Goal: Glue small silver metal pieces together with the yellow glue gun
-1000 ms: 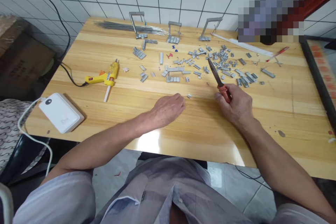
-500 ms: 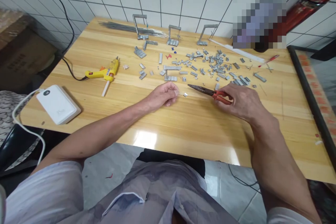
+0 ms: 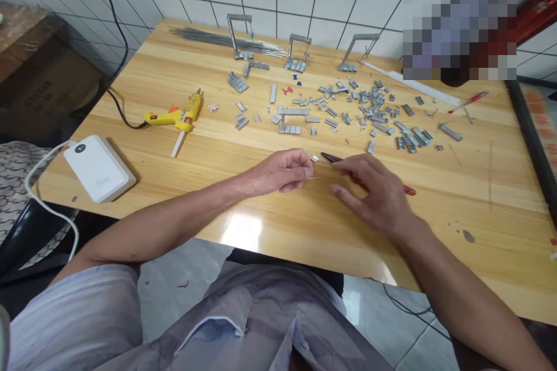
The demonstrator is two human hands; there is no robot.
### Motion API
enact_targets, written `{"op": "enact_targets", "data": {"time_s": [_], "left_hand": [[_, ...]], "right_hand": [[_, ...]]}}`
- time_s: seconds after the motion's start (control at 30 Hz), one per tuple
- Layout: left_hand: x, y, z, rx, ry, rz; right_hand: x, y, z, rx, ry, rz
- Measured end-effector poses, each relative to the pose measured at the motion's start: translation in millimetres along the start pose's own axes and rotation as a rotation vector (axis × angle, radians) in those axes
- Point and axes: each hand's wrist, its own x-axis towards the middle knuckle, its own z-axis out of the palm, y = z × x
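Pinched between the thumb and fingers of my left hand (image 3: 288,171) is a thin piece of wire (image 3: 315,178), its end poking out to the right. A small grey metal piece (image 3: 314,159) lies just beyond those fingertips. My right hand (image 3: 378,190) hovers over the needle-nose pliers (image 3: 331,157), its thumb and fingers apart. The pliers rest on the table, dark jaws pointing left, and the hand covers most of their red handles. Behind my left hand stands a small grey bracket-shaped frame (image 3: 290,128) with short strips at its base.
Many grey metal scraps (image 3: 376,101) are spread over the wooden table (image 3: 209,208). Three upright frames (image 3: 300,64) stand near the wall beside a bundle of wires (image 3: 217,39). At the left are a yellow glue gun (image 3: 187,113) and a white power bank (image 3: 100,169).
My right hand has let go of the pliers, which now lie on the table, and its fingers have opened. My left hand has moved slightly right and nearer, still pinching the wire.
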Motion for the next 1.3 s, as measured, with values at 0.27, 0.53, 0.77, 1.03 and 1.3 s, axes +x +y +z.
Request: {"op": "enact_targets", "data": {"time_s": [0.27, 0.53, 0.77, 1.03, 1.3], "left_hand": [[-3, -4, 8.1, -0.022, -0.081, -0.007], [-3, -4, 10.5, -0.055, -0.070, 0.006], [-9, -2, 9.2, 0.100, -0.009, 0.063], [-12, -12, 8.4, 0.892, 0.214, 0.613], [-12, -16, 4.6, 0.956, 0.242, 0.731]], "right_hand": [[2, -9, 22, 0.033, 0.068, -0.166], [0, -9, 24, 0.103, 0.017, -0.100], [1, -9, 22, 0.161, 0.031, -0.033], [-2, -7, 18, 0.237, 0.032, 0.062], [-1, -11, 18, 0.294, -0.015, 0.153]]}}
